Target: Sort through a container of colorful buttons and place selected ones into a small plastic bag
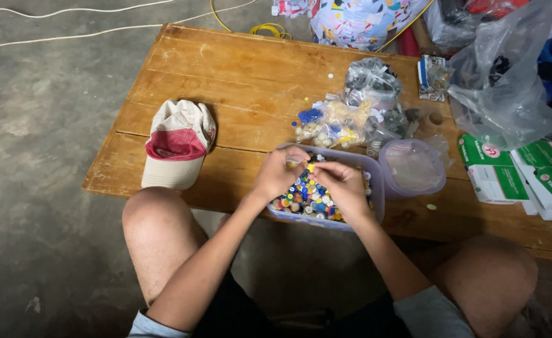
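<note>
The person sits with bare knees at a low, honey-coloured plank tabletop and works with both hands over a clear rectangular plastic tub filled with small round caps in blue, yellow, red and white. The tub stands at the near edge of the tabletop, between the knees. The left hand hovers over the tub's far left corner, its grip narrow, fingertips pinched on a small yellowish piece. The right hand meets it from the other side, fingers curled close on the same small piece (how much of it each hand really holds is too small to tell).

Just right of the tub, touching it, sits a round clear plastic container with a pale violet rim. Behind the tub lies a heap of small transparent bags holding white, yellow and blue bits, and behind those a crumpled clear bag of dark and grey pieces. A few loose caps dot the wood near them.

At the right end lie flat white cardboard cartons with green bands and a red round mark, several overlapping, partly hanging off the edge. Above them slumps a large, cloudy grey plastic bag, and beside it a small printed packet.

Well apart on the left rests a cream cloth cap with a red panel, its peak pointing to the near edge. White and yellow cables trail over the grey concrete floor beyond.
</note>
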